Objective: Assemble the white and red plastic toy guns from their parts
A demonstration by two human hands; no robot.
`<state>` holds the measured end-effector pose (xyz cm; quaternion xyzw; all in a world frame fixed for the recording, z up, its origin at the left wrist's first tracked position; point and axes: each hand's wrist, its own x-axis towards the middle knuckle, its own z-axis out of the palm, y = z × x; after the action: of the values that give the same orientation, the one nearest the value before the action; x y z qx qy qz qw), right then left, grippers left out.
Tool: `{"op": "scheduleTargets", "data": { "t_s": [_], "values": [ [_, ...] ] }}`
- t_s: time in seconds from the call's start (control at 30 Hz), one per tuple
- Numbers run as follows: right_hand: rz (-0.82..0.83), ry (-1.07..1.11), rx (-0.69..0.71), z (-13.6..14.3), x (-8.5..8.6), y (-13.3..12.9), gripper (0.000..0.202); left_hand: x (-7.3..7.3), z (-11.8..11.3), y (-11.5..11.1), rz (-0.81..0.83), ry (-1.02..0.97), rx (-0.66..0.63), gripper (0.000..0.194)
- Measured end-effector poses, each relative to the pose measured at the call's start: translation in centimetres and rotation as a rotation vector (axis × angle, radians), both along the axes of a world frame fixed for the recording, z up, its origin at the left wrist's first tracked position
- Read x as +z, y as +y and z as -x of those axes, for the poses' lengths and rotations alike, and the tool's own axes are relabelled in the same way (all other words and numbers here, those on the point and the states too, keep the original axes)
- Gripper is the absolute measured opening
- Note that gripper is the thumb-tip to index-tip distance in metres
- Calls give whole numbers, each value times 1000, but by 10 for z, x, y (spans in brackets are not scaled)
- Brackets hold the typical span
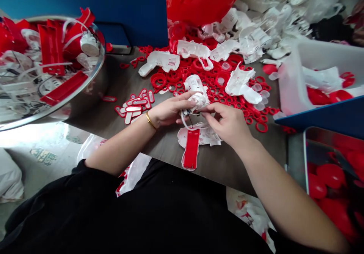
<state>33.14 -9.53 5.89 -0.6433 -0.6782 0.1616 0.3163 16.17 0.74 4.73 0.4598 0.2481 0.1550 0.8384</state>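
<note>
My left hand (170,110) is closed round a small white round plastic unit (198,99) with dark wires and a thin white tube (183,120) hanging from it. My right hand (229,123) reaches in from the right, its fingertips pinched together against the unit's wired side. What exactly they pinch is too small to make out. Directly below lies a white half shell (210,135) with vent holes, a red strip-shaped part (192,148) in its handle. Just behind the unit is a white shell part with slots (194,82), partly covered by my left hand.
Red rings (184,66) and white gun-shaped shells (160,61) spread across the table's back. Red-and-white oval pieces (136,104) lie left. A metal bowl (99,62) of parts stands at far left, a white bin (287,81) and metal tray (305,151) at right. Blue panels border the table.
</note>
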Motion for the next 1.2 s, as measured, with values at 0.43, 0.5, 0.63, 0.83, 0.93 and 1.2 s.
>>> {"op": "scheduleTargets", "data": {
  "t_s": [0.43,0.5,0.63,0.83,0.93,1.2],
  "values": [
    [-242,-131,170,30,14,-45,22,5,0,-14,26,14,133,27],
    [-227,-10,209,27,17,-41,25,4,3,-17,25,8,142,29],
    [-95,-83,61,7,4,-12,22,2,11,-16,-1,-34,62,31],
    [-82,-128,178,-7,-2,-25,19,7,13,-25,-308,-17,-5,43],
    [-118,-251,106,-6,-5,-47,20,5,4,-35,-704,-38,15,49],
    [-264,-262,38,-3,-22,-54,11,-2,-7,-43,-1078,-67,87,47]
  ]
}}
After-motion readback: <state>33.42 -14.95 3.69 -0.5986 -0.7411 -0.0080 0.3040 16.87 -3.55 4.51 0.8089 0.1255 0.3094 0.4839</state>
